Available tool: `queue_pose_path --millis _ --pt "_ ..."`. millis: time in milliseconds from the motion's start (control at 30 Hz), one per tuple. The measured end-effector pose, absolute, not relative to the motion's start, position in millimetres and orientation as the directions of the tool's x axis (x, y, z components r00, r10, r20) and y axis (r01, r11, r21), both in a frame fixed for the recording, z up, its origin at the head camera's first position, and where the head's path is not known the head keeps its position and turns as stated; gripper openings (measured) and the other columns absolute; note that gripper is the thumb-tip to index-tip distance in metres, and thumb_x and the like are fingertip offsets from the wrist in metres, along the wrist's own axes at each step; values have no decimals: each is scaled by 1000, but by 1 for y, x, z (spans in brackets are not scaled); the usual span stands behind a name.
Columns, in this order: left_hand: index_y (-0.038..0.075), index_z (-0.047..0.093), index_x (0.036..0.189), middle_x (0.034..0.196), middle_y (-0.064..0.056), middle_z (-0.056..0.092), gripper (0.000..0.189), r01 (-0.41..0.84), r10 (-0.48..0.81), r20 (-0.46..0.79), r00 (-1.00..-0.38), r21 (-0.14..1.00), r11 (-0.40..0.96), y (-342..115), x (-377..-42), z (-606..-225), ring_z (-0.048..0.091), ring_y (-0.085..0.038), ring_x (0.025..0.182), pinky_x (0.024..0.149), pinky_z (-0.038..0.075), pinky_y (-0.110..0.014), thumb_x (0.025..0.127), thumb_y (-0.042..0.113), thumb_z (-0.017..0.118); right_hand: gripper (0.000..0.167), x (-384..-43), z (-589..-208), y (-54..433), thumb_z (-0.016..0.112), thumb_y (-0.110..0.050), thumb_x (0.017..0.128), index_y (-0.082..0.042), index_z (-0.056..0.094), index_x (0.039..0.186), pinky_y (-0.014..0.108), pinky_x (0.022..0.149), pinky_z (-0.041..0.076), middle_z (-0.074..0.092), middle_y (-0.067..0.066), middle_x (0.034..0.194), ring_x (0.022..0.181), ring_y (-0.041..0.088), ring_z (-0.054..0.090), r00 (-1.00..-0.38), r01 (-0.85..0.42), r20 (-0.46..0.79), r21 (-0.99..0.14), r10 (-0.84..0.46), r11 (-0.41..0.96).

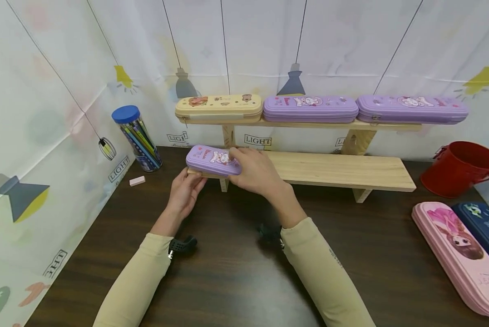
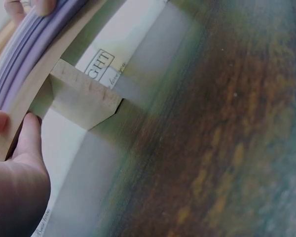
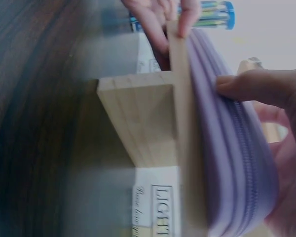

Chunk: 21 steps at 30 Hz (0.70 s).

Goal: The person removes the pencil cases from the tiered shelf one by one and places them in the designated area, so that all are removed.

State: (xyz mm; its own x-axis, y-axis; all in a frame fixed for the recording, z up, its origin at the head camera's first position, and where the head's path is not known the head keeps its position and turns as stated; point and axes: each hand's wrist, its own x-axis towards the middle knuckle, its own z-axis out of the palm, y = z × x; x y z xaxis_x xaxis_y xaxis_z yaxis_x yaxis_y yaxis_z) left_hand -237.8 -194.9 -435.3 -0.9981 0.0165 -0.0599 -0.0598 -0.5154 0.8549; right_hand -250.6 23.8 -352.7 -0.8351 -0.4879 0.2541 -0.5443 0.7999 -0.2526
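Note:
A purple zippered pencil case (image 1: 205, 159) with a cartoon print lies on the left end of the lower wooden shelf board (image 1: 338, 170). My right hand (image 1: 257, 172) grips its right end. In the right wrist view the thumb presses the zippered side of the case (image 3: 222, 148), with the other fingers round the far side. My left hand (image 1: 182, 195) pinches the left end of the board. The left wrist view shows one digit at the board's edge and another under the board, beside the case (image 2: 34, 49).
On the upper shelf (image 1: 309, 123) sit a yellow pencil case (image 1: 218, 108) and two purple ones (image 1: 311, 109). A blue-lidded tub of pencils (image 1: 138, 138) and an eraser (image 1: 137, 181) stand left. At right are a red bucket (image 1: 452, 170), a pink case (image 1: 452, 254) and a navy case (image 1: 483, 227).

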Motion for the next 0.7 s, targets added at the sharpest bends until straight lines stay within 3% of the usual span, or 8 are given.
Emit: queue_pose_path --millis 200,400,500,600,700 --pt "6 24 157 159 -15 36 61 -80 21 -81 -996 859 -505 -197 -237 -433 41 -22 144 114 44 -28 101 -4 44 59 -234 -340 39 71 -36 83 -27 55 138 51 100 48 62 6 132 119 29 58 -859 -512 150 -239 -489 825" --pt "8 27 156 157 -16 37 57 -119 38 -117 -992 844 -522 -197 -237 -429 41 -23 144 112 45 -26 103 -1 43 65 -219 -334 57 72 -27 75 -25 53 138 42 79 52 58 10 113 95 26 57 -863 -504 118 -268 -491 821" --pt "8 25 157 157 -18 35 56 -132 50 -125 -991 836 -532 -197 -237 -430 40 -24 144 111 45 -25 104 2 44 68 -214 -335 68 74 -22 72 -24 52 136 37 75 50 55 9 110 90 24 55 -864 -501 103 -285 -493 817" --pt "9 22 158 159 -18 32 58 -139 55 -129 -990 841 -522 -197 -238 -431 38 -23 146 112 44 -25 105 5 46 71 -207 -334 81 76 -18 70 -25 51 136 37 76 49 53 8 112 93 24 53 -866 -490 71 -311 -494 814" --pt "10 20 159 161 -17 30 61 -135 52 -126 -991 856 -500 -198 -238 -430 37 -22 146 114 42 -25 105 7 47 73 -199 -332 95 77 -16 69 -25 49 137 43 87 49 53 8 120 103 26 52 -871 -474 43 -337 -489 813"
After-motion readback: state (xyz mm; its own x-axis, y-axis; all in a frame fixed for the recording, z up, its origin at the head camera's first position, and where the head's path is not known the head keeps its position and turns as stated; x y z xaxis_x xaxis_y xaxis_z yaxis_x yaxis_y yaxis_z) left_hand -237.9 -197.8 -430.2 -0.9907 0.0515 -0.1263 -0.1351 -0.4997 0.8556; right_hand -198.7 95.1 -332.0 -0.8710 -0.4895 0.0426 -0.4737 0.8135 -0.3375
